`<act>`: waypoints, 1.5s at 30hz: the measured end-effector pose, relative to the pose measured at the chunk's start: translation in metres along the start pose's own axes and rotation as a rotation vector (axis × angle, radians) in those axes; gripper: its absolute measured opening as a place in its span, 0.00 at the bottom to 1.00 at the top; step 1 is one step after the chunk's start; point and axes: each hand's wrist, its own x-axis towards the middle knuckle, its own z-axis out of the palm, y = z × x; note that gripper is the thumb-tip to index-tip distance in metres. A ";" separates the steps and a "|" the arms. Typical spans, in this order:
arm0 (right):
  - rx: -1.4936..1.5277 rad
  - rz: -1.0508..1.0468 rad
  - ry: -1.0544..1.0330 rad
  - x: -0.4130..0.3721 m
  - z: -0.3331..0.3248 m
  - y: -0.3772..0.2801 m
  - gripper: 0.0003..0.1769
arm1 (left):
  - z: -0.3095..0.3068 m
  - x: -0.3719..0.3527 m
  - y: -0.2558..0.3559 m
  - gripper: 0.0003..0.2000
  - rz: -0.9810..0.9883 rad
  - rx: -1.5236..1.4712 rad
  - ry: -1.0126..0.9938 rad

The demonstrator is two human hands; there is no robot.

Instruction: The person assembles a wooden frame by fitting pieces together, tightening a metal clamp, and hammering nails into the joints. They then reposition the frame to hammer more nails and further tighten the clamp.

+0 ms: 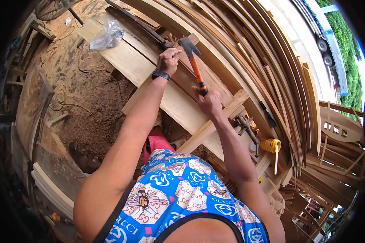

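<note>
A hammer with an orange and black handle is in my right hand, whose fingers wrap round the lower end of the handle. Its dark claw head is up beside my left hand. That hand is closed at the end of a long dark bar or blade lying along the boards; what its fingers pinch is too small to make out. A small wood block sits behind the hammer head. Pale planks run under both forearms.
A crumpled plastic bag lies on the planks at upper left. At right are a metal vise, a yellow container and long stacked timber strips. Sawdust and a cable cover the ground at left.
</note>
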 end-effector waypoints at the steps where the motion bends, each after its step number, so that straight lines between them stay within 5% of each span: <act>1: -0.097 0.084 -0.072 0.011 0.000 0.008 0.25 | 0.000 -0.001 0.001 0.05 0.002 0.003 0.005; 8: -0.063 0.198 -0.040 -0.003 -0.004 0.020 0.25 | -0.009 -0.007 -0.003 0.13 -0.061 0.032 -0.054; 10: -0.064 0.177 -0.014 -0.010 -0.005 0.023 0.24 | -0.027 -0.019 0.017 0.25 0.020 0.291 -0.048; 11: -0.055 0.160 0.011 -0.014 -0.005 0.024 0.23 | -0.035 -0.022 0.025 0.35 -0.038 0.462 -0.114; 13: -0.062 0.175 0.000 -0.020 -0.016 0.010 0.21 | -0.044 -0.017 0.031 0.40 -0.210 0.601 -0.254; 16: 0.068 0.098 -0.017 -0.026 -0.028 -0.008 0.19 | -0.040 0.000 0.018 0.41 -0.506 0.540 -0.411; 18: 0.206 -0.281 0.174 -0.028 -0.033 -0.025 0.15 | -0.039 -0.001 0.016 0.40 -0.536 0.560 -0.496; 21: 0.269 -0.486 0.410 -0.023 -0.029 -0.044 0.13 | -0.037 0.000 0.016 0.38 -0.550 0.566 -0.584; 23: 0.244 -0.403 0.383 -0.007 -0.011 -0.020 0.19 | -0.039 -0.001 0.012 0.35 -0.524 0.548 -0.588; 25: -0.181 0.105 0.018 0.012 0.010 0.017 0.26 | -0.038 0.000 0.006 0.34 -0.545 0.568 -0.598; 29: -0.195 0.151 -0.105 0.013 -0.012 -0.008 0.25 | -0.041 0.004 0.014 0.31 -0.557 0.583 -0.606; 31: -0.085 0.057 0.022 -0.009 -0.033 -0.049 0.24 | -0.038 0.004 0.009 0.30 -0.545 0.581 -0.601; 35: 0.060 -0.562 0.451 -0.020 -0.025 -0.053 0.20 | -0.040 0.002 0.009 0.30 -0.540 0.562 -0.588; 38: -0.116 -0.159 0.155 0.006 0.007 0.004 0.23 | -0.039 0.000 0.012 0.29 -0.540 0.566 -0.607; 39: -0.325 0.166 -0.129 0.019 0.006 0.004 0.25 | -0.038 -0.003 0.012 0.29 -0.535 0.568 -0.596; 45: -0.030 -0.076 0.118 -0.017 -0.022 -0.055 0.22 | -0.040 0.001 0.012 0.29 -0.547 0.551 -0.597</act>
